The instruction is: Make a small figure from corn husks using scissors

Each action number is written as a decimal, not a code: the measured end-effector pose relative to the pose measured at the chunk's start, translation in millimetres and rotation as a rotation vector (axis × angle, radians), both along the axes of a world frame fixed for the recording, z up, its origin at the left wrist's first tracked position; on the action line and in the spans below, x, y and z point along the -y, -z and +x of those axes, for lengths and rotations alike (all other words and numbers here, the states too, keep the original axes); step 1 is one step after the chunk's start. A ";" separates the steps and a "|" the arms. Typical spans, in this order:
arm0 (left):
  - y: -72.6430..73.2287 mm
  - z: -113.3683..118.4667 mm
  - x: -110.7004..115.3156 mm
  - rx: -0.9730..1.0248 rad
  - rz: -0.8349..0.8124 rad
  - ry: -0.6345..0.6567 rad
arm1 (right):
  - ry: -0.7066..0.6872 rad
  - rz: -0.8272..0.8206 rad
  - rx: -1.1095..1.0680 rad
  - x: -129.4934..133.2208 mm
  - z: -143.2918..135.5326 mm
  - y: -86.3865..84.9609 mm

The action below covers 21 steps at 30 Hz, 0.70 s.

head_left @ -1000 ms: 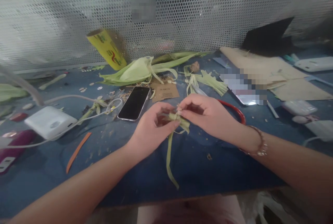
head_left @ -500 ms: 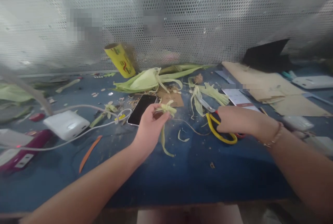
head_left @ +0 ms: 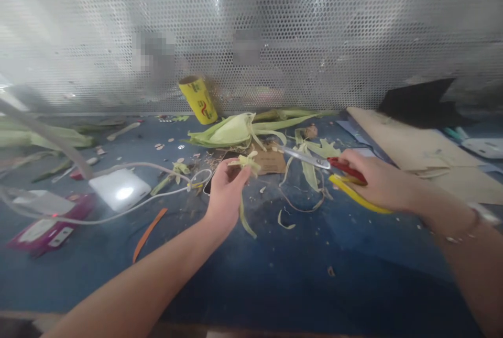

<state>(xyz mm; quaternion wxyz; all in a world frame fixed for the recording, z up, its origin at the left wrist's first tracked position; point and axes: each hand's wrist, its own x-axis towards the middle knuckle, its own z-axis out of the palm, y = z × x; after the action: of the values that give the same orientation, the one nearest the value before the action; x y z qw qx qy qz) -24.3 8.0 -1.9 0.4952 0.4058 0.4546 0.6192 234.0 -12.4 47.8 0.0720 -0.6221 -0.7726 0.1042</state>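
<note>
I have the left hand pinching a small husk bundle, its long strip dangling toward six o'clock; too light a pinch could let the folds spring loose. The right hand grips scissors at the bundle's three o'clock, blades aimed toward ten; a careless swing could nick the left hand. Dipping low, I'd risk snagging the thin thread at four o'clock on the counter.
</note>
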 end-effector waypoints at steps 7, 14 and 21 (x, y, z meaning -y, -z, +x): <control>-6.4 0.5 7.4 0.075 0.079 0.060 | -0.142 -0.161 -0.071 12.9 -30.8 3.9; -4.1 -1.0 11.5 -0.022 0.171 0.072 | -0.164 -0.097 -0.108 10.2 -30.2 12.9; 0.6 -2.7 11.4 -0.124 0.229 0.044 | -0.158 -0.079 -0.139 9.8 -28.6 14.6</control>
<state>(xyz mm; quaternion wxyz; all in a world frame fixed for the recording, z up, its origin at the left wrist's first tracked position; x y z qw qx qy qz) -27.0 -3.4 -2.5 0.4301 0.5072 0.4018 0.6296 205.4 -22.2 33.2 0.0925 -0.5529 -0.8077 0.1826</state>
